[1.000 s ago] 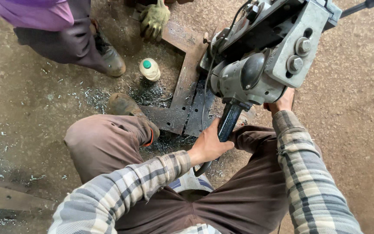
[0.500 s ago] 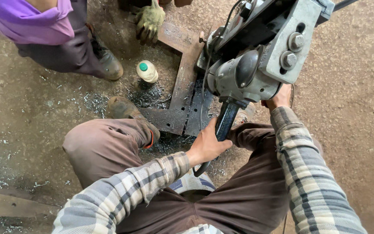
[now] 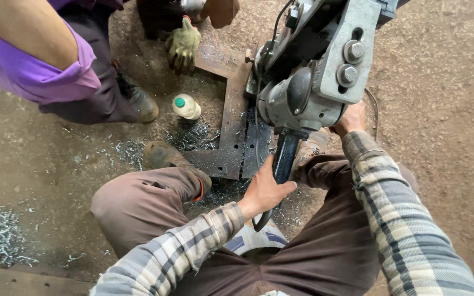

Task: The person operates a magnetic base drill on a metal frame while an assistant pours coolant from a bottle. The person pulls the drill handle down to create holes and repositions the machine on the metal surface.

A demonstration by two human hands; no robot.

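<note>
I squat on a dirt floor over a grey drilling machine (image 3: 316, 77) that stands on flat steel plates (image 3: 236, 109). My left hand (image 3: 264, 189) is wrapped around the machine's black handle (image 3: 283, 159), which points down toward me. My right hand (image 3: 351, 118) rests against the machine's right underside, partly hidden behind its body; what its fingers hold is not visible. My knees in brown trousers frame the plates.
Another person in a purple sleeve (image 3: 34, 71) crouches at the upper left, with a boot (image 3: 138, 101) nearby. A gloved hand (image 3: 182, 46) rests on the plate's far end. A small white bottle with a green cap (image 3: 185, 106) and metal shavings (image 3: 193, 134) lie beside the plates.
The view has shifted slightly; the person in purple has leaned in closer at the upper left. My hands stay on the machine.
</note>
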